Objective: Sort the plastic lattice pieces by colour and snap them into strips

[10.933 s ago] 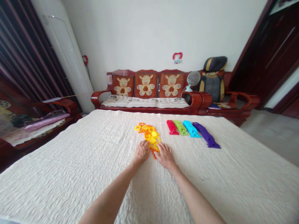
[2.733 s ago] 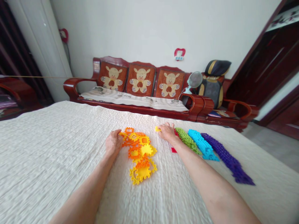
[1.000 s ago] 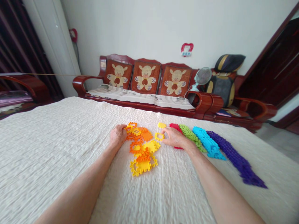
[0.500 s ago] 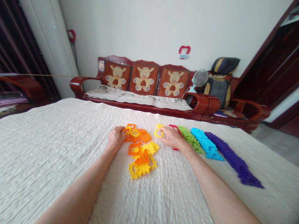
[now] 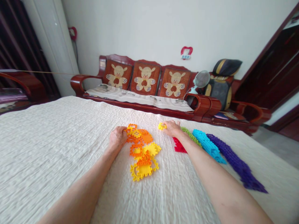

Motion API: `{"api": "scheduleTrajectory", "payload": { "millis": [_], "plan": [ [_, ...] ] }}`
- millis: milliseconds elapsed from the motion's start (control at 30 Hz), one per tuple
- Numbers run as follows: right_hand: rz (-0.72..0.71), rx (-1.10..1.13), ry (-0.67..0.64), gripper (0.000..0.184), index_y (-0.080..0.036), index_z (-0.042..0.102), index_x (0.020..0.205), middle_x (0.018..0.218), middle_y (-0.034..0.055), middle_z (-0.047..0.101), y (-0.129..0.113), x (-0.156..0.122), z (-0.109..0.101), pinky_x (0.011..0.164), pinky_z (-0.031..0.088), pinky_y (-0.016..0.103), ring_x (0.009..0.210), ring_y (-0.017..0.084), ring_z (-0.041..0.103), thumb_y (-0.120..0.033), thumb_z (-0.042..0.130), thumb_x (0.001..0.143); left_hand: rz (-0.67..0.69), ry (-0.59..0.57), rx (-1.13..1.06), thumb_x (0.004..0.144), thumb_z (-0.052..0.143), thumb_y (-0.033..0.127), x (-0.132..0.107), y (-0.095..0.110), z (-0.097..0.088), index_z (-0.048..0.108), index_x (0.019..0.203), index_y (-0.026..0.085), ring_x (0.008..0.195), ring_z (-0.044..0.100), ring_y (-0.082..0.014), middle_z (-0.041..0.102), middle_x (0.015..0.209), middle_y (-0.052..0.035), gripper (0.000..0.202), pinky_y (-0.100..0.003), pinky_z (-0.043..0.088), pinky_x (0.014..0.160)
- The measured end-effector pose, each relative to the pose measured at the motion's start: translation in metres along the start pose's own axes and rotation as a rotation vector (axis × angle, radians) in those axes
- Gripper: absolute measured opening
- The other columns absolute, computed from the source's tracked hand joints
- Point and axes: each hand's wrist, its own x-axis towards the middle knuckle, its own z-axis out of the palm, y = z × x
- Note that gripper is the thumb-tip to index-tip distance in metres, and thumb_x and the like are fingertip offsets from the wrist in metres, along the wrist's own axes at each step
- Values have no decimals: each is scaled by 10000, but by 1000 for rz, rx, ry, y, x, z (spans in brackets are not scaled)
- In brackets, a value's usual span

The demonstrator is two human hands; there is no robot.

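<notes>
Bare, unsleeved left forearm (image 5: pixel 79 194) and right forearm (image 5: pixel 224 186), tapering into bare left hand (image 5: pixel 118 138) and right hand (image 5: pixel 172 128)

Small yellow plastic snap tile (image 5: pixel 162 126) w/ R hand (image 5: pixel 172 128), just right of loose, flat, overlapping orange & yellow tile pile (image 5: pixel 142 152), L hand (image 5: pixel 118 138) touching pile's left edge.

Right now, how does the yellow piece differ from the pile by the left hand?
The yellow plastic piece is single, the orange-and-yellow pile many. The piece is one colour, the pile two. The piece sits at the right hand, the pile at the left hand. Both lie on the cream quilt.
</notes>
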Motion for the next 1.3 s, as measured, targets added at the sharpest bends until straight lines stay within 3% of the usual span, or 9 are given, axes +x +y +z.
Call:
{"api": "scheduleTrajectory", "payload": {
  "millis": [100,267,400,667,733,833,1000,1167,1300],
  "plan": [
    [-5,3,-26,366,-174,552,1211,1244,92,557,-1,2,0,927,468,472,1097,238,555,-377,567,907,-3,-5,-7,829,418,151,0,-1,1,711,1046,192,963,649,-183,702,1069,-61,368,-264,491,890],
    [2,20,-58,392,-194,571,1211,1238,134,583,-3,3,0,1027,252,552,1221,317,422,-322,576,841,-16,-23,-11,832,426,161,1,1,-1,712,1048,194,967,648,-188,702,1076,-62,360,-271,493,883],
    [1,38,-85,439,-197,562,1225,1223,146,591,-4,4,-1,1024,212,547,1217,319,410,-321,564,804,-32,-25,-20,823,428,149,0,2,-2,716,1039,201,970,647,-187,701,1083,-58,364,-273,493,884],
    [-2,48,-125,423,-209,560,1214,1244,141,579,-5,12,2,1014,229,589,1229,328,412,-297,543,800,-26,-1,-35,836,418,149,-1,2,-1,708,1053,189,982,645,-185,697,1091,-65,365,-283,496,893],
    [-31,67,-56,448,-206,538,1238,1335,133,517,-9,6,2,1030,231,579,1254,322,393,-262,532,793,-25,-5,-34,842,413,150,-1,3,-2,708,1050,189,989,643,-179,701,1086,-60,363,-279,493,901],
    [-166,206,72,500,-195,527,1254,1337,111,513,-21,-13,2,1036,312,452,1228,267,444,-170,510,755,-31,-18,-35,854,403,151,-1,6,-5,711,1048,185,997,642,-176,704,1085,-61,366,-276,486,912],
    [-452,475,-201,467,-216,581,1170,1172,62,588,-35,-50,-6,934,433,330,1069,210,559,-194,589,704,-34,-10,-43,855,405,150,-2,8,-6,718,1031,186,997,644,-179,706,1082,-59,361,-279,480,922],
    [-485,458,-300,572,-219,536,1237,1226,85,513,-43,-72,-19,916,452,326,1050,214,555,-300,658,684,-31,-10,-43,849,421,165,-1,5,-3,716,1044,176,983,647,-189,702,1082,-76,354,-288,489,905],
    [-472,398,-325,508,-221,559,1196,1183,85,513,-53,-78,-26,907,449,317,1015,211,562,-283,635,698,-50,-22,-41,845,427,163,0,5,-4,717,1042,188,973,649,-190,704,1080,-68,351,-290,493,897]
  ]
}}
